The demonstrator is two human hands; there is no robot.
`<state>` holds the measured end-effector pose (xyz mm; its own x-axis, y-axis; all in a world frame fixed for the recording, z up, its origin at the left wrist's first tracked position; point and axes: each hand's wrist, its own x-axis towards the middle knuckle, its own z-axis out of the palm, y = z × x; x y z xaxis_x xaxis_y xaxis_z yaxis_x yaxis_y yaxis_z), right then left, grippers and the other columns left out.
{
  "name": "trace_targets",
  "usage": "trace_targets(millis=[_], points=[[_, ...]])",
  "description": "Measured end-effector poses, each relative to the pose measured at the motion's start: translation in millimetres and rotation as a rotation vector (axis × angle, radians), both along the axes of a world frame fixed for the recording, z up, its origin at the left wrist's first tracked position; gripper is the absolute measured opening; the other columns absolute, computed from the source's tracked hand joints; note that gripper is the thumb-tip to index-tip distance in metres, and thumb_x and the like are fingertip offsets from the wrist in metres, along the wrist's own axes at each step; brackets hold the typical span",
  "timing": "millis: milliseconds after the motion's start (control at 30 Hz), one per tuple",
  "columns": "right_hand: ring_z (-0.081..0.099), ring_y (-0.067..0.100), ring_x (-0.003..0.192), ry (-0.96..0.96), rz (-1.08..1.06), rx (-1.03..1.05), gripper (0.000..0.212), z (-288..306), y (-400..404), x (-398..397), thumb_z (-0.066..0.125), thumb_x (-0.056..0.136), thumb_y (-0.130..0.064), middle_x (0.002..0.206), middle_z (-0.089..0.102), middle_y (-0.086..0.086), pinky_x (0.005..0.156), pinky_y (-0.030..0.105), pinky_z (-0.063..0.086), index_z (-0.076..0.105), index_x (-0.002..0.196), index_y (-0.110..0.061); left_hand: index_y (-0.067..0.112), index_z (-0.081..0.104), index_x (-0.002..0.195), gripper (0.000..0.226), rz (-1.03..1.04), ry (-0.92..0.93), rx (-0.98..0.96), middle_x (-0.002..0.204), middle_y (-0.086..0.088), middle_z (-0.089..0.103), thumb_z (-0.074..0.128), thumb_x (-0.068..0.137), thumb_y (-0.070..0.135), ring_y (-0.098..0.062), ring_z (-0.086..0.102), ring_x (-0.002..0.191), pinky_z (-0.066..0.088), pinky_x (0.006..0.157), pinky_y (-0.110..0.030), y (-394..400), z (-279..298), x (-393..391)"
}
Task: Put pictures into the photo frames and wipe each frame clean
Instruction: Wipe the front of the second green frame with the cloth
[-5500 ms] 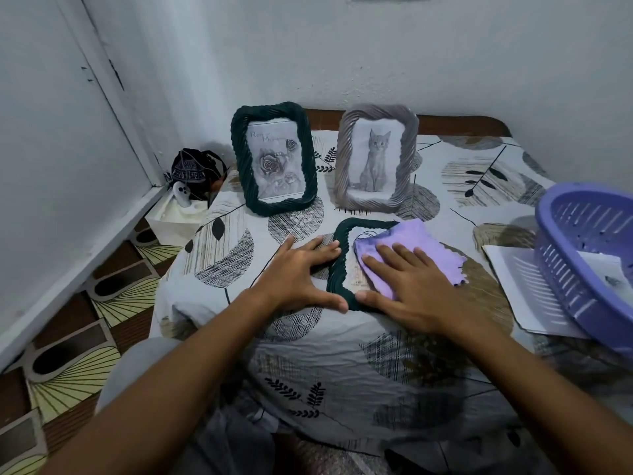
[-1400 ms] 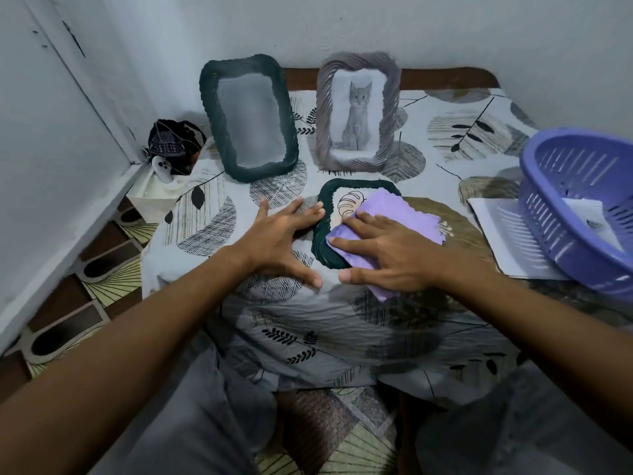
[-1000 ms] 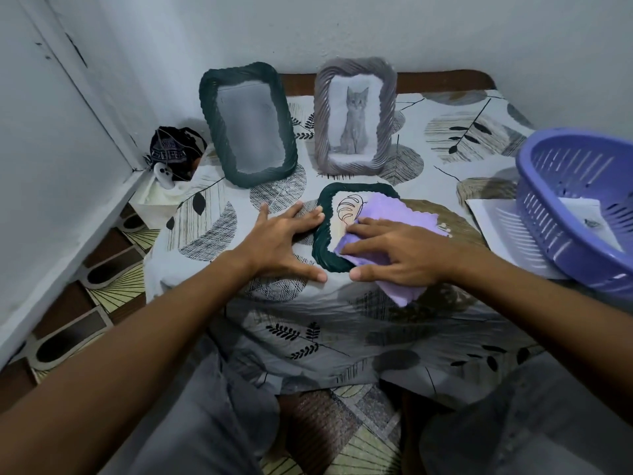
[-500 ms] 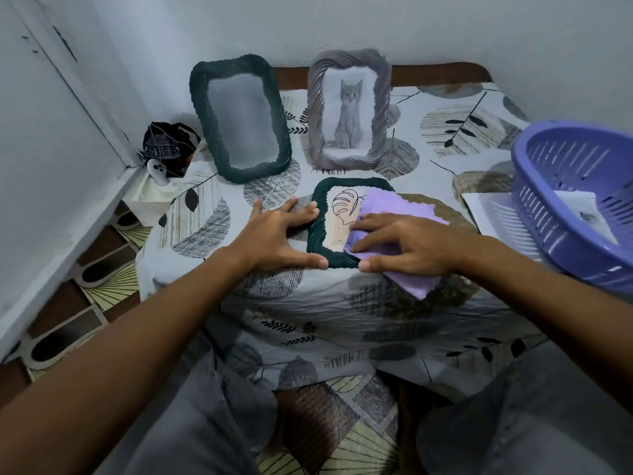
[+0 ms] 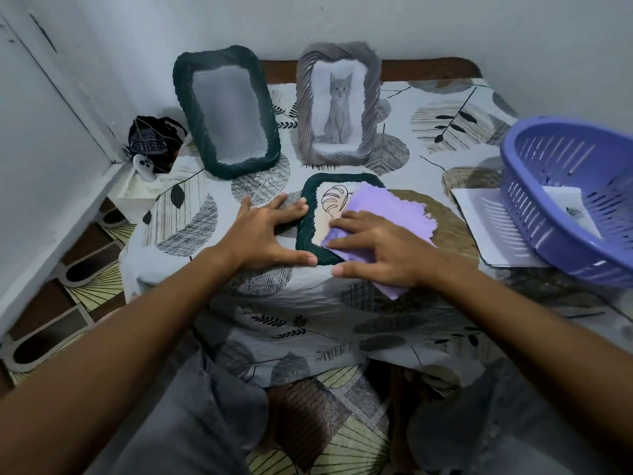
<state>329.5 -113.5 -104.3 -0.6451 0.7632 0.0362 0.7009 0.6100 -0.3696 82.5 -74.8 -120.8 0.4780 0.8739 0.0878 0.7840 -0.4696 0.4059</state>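
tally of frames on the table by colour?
Dark green: 2, a standing frame and a flat frame under the cloth
Grey: 1, the cat frame
Total: 3

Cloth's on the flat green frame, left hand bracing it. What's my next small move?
Probably sweep the purple cloth up-left under the right hand: the leaf picture corner of the flat green frame lies uncovered, and the left hand braces its edge.
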Motion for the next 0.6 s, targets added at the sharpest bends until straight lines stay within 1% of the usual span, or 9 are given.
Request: trace_targets(millis=[67,133,233,267,367,400,433,533,600], points=[[0.030,0.019,0.141,0.061,-0.028,0.029,0.064,-4.5,-5.0,5.6,0.050,0.082,-0.067,0.148,0.044,0.004,0.114,0.038,0.026,0.062,0.127,-0.024,0.032,0.037,0.145,0.124,0.004,0.003,-0.004,0.148,0.021,0.028,0.042,0.041,0.099,-0.003,0.012,0.145,-0.009,0.115,-0.056,-0.5,1.0,-0.7],[0.033,0.018,0.140,0.120,-0.077,0.054,0.069,-7.8,-7.4,25.4,0.045,0.081,-0.074,0.144,0.049,0.005,0.113,0.042,0.030,0.065,0.123,-0.023,0.032,0.037,0.144,0.122,-0.001,-0.001,-0.007,0.144,0.025,0.024,0.043,0.042,0.098,-0.003,0.012,0.145,-0.010,0.115,-0.056,-1.9,1.5,-0.4],[0.028,0.015,0.143,0.145,-0.152,0.054,0.075,-9.2,-10.3,39.7,0.039,0.078,-0.081,0.146,0.046,0.002,0.112,0.045,0.032,0.067,0.120,-0.026,0.032,0.037,0.144,0.120,0.001,-0.018,-0.006,0.141,0.027,0.021,0.045,0.043,0.097,-0.002,0.012,0.144,-0.014,0.113,-0.053,-3.6,1.2,1.2],[0.026,0.016,0.144,0.132,-0.150,0.051,0.076,-9.7,-11.5,34.1,0.039,0.077,-0.081,0.148,0.044,0.002,0.114,0.044,0.029,0.066,0.122,-0.026,0.032,0.037,0.144,0.121,0.001,-0.019,-0.003,0.141,0.026,0.021,0.045,0.043,0.097,-0.002,0.012,0.144,-0.014,0.113,-0.052,-3.8,1.2,1.4],[0.023,0.022,0.144,0.095,-0.102,0.068,0.073,-12.5,-13.3,7.1,0.042,0.079,-0.073,0.150,0.040,0.006,0.118,0.041,0.014,0.062,0.127,-0.022,0.031,0.037,0.145,0.123,0.008,-0.017,0.003,0.142,0.026,0.022,0.043,0.041,0.098,-0.001,0.012,0.143,-0.012,0.115,-0.054,-4.2,2.0,1.7],[0.024,0.022,0.144,0.099,-0.096,0.069,0.072,-13.0,-12.9,3.6,0.041,0.080,-0.073,0.149,0.041,0.007,0.119,0.041,0.013,0.062,0.127,-0.022,0.031,0.037,0.145,0.123,0.008,-0.015,0.003,0.140,0.026,0.021,0.043,0.041,0.098,0.000,0.012,0.143,-0.011,0.115,-0.054,-4.7,2.8,1.8],[0.025,0.021,0.144,0.109,-0.102,0.063,0.074,-13.5,-12.2,5.6,0.040,0.080,-0.075,0.149,0.042,0.007,0.119,0.042,0.015,0.062,0.127,-0.022,0.031,0.037,0.145,0.122,0.009,-0.013,0.000,0.139,0.027,0.020,0.044,0.042,0.097,0.001,0.012,0.142,-0.011,0.115,-0.054,-5.4,3.5,1.8],[0.027,0.014,0.143,0.187,-0.167,0.045,0.075,-14.5,-12.8,31.2,0.039,0.079,-0.079,0.147,0.045,0.004,0.114,0.043,0.030,0.067,0.121,-0.024,0.031,0.037,0.145,0.118,0.005,-0.016,0.002,0.139,0.027,0.019,0.047,0.045,0.094,0.000,0.012,0.143,-0.011,0.115,-0.054,-6.0,3.0,1.5],[0.023,0.010,0.144,0.198,-0.184,0.027,0.069,-12.2,-13.8,38.8,0.045,0.078,-0.075,0.148,0.043,0.002,0.113,0.038,0.032,0.068,0.119,-0.024,0.031,0.037,0.145,0.118,0.001,-0.018,0.010,0.140,0.027,0.018,0.046,0.045,0.095,-0.002,0.012,0.144,-0.012,0.115,-0.055,-6.0,2.4,2.0]])
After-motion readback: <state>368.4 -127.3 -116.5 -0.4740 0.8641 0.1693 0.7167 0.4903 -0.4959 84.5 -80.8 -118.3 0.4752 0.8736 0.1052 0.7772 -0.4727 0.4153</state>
